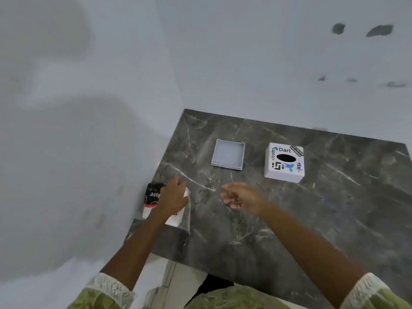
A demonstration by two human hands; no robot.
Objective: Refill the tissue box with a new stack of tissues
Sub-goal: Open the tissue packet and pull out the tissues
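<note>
My head camera looks steeply down from close above at the marble table (256,219); wall fills from nine to two o'clock.

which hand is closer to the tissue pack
Left. The left hand rests on the tissue pack at the table's left edge; the right hand hovers apart, off to its right.

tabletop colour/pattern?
Dark grey marble with thin white veins, table; the head view, the only one, shows it.

Tray (227,154) left of box (284,162)
</note>
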